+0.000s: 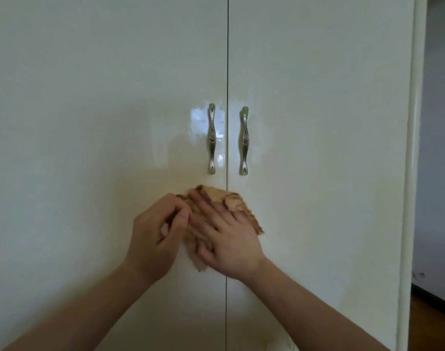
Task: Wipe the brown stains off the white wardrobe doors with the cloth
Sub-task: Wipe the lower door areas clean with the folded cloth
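Head view, looking straight at two closed white wardrobe doors: the left door and the right door meet at a thin dark vertical seam running down the middle of the frame. A curvy metal handle sits on each side of that seam, the left handle and the right handle, both upright at mid-frame. No brand, label or writing can be read anywhere on the doors or handles.

Below the handles, at lower centre, a crumpled tan-brown cloth lies pressed against the doors, straddling the seam. The right hand is spread flat and wide over the cloth, fingers pointing up and to the left, pinning it to the surface. The left hand is just beside it on the left door, fingers curled with thumb and fingertips pinching the cloth's left edge. Both bare forearms reach in from the bottom corners.

A glossy wet sheen shows around the handles. Faint yellowish-brown streaks seem to tint the upper right door, though the light makes this uncertain. At the far right edge, a darker room and floor are visible.
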